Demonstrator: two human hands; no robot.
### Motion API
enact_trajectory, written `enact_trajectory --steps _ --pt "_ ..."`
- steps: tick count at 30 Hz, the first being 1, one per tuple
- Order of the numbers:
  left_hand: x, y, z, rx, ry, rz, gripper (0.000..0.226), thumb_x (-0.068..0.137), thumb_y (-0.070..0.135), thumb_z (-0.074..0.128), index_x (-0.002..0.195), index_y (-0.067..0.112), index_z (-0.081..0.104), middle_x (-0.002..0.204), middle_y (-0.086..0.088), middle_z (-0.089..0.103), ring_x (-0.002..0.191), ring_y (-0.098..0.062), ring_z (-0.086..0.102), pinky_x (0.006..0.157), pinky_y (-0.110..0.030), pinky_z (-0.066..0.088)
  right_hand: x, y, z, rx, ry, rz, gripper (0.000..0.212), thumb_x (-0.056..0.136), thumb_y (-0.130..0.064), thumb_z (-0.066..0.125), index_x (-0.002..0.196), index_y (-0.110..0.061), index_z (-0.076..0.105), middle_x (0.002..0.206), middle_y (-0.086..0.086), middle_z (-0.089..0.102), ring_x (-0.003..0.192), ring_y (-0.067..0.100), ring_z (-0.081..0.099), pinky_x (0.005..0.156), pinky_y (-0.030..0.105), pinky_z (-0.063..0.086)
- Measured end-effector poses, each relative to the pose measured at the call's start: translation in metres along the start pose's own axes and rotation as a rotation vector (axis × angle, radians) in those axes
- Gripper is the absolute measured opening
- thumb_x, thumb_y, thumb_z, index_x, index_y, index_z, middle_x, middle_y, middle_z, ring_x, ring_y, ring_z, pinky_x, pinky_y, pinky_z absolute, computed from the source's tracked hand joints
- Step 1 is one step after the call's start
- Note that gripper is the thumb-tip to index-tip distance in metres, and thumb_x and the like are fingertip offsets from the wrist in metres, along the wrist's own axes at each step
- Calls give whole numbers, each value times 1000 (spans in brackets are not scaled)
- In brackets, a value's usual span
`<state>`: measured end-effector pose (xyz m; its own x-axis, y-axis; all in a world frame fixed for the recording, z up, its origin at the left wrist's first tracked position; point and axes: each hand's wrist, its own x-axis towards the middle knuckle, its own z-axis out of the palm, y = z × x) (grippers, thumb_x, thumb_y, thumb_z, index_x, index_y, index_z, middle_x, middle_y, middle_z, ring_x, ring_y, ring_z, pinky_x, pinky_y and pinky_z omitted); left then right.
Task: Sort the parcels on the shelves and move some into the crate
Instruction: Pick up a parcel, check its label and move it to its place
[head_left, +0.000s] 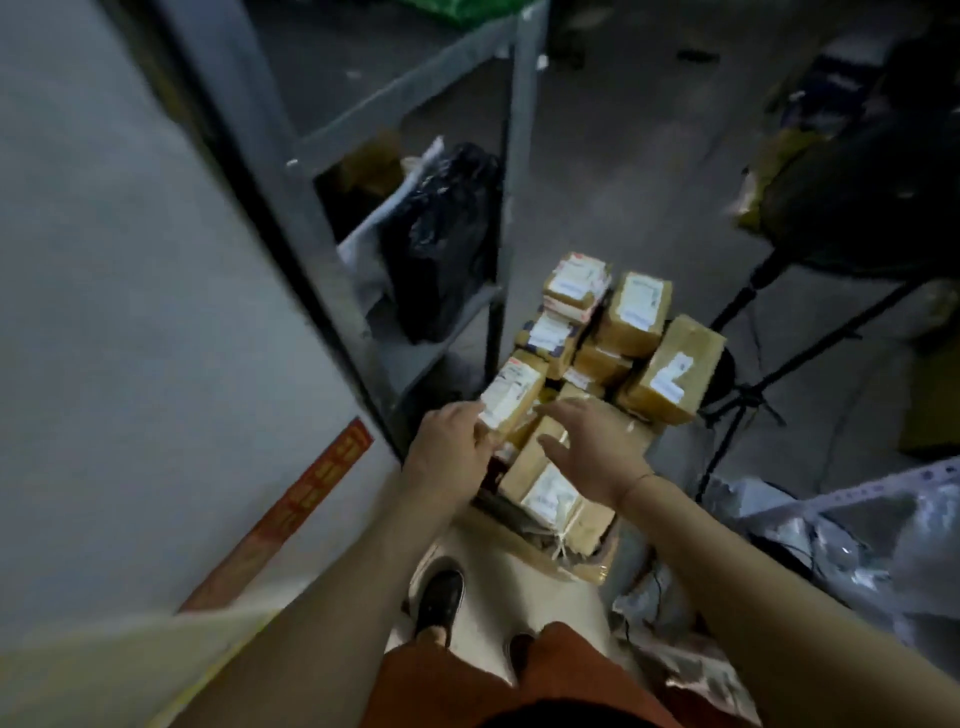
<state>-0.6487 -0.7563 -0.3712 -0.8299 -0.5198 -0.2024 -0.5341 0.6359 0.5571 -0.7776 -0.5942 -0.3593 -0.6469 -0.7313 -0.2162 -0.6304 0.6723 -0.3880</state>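
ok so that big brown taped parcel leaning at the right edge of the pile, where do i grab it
Take the big brown taped parcel by its two long side faces, coming from above and the right. It sits tilted on top of the pile with its white-labelled face up and its right side clear of the other parcels, so fingers can wrap there. The right hand is nearer.

Tripod legs (748, 400) beside black shoes (439, 597).

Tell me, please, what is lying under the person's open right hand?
Under the right hand lie stacked brown parcels with white labels; whatever container holds them is mostly covered.
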Motion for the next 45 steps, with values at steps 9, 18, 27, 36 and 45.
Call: enact_trajectory --steps 9,18,27,36,45 --pt "-196 -57 -47 -128 421 -460 50 100 29 69 148 18 60 147 -10 63 136 -32 56 112 -40 46 -31 -143 19 -31 -195 -549 42 99 -31 68 141 -24 67 136 3 68 126 28 60 109 40 50" --pt "-453 -93 -60 -191 824 -893 57 107 34 60 160 23 46 157 -4 54 143 -26 48 118 -33 34 -157 -309 86 -92 -402 -1072 38 102 -40 61 140 -37 63 127 -10 67 116 15 62 101 34 52" --pt "-685 -84 -3 -262 1042 -1339 56 103 38 62 156 24 51 153 -6 60 139 -29 55 117 -37 44 -342 -402 176 -78 -656 -1372 47 98 -26 75 144 -22 64 130 -2 69 121 18 61 106 35 50" --pt "-755 -94 41 -447 1229 -1546 64 106 45 61 163 36 34 149 -5 61 129 -28 62 113 -43 52 -432 -468 238 -197 -853 -1499 49 95 -27 77 143 -24 65 132 1 70 117 17 65 103 31 53" --pt "-747 -151 14 -591 1339 -1621 53 102 40 68 152 34 52 144 0 65 128 -27 63 112 -38 49 -446 -570 311 -252 -966 -1459 54 101 -40 69 151 -24 55 145 1 63 129 22 61 109 37 51"
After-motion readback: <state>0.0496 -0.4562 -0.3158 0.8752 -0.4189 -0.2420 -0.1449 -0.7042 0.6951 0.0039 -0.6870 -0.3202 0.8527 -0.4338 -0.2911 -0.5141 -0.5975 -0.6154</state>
